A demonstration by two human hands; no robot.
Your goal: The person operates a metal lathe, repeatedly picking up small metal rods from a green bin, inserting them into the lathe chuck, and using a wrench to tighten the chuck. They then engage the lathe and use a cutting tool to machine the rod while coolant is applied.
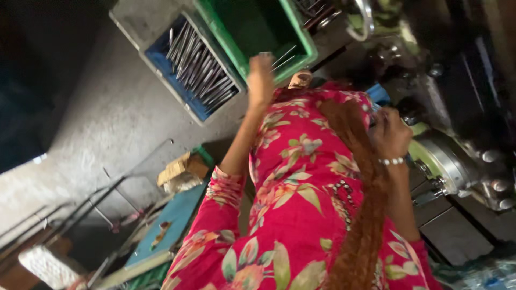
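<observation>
Thin metal rods [283, 58], silvery and straight, stick out from my left hand [261, 80] over the near rim of a green plastic crate [298, 45]. My left arm stretches away from my body, elbow slightly bent, and the hand is closed around the near ends of the rods, its back toward the camera. How many rods I hold is hard to tell; I can make out two or three.

My right hand [389, 134] is raised close to a round metal machine part [446, 161] with a green ring behind it. The hand is curled with a beaded bracelet [391, 161] at the wrist, but the view does not show whether it grips anything, so I cannot tell its hold.

Just beside the green crate sits a blue tray [185, 86] in a grey frame, filled with many more of the same rods lying side by side. My pink flowered tunic [301, 204] fills the lower middle of the view. The picture is tilted and blurred, and the machine on the right is dark.
</observation>
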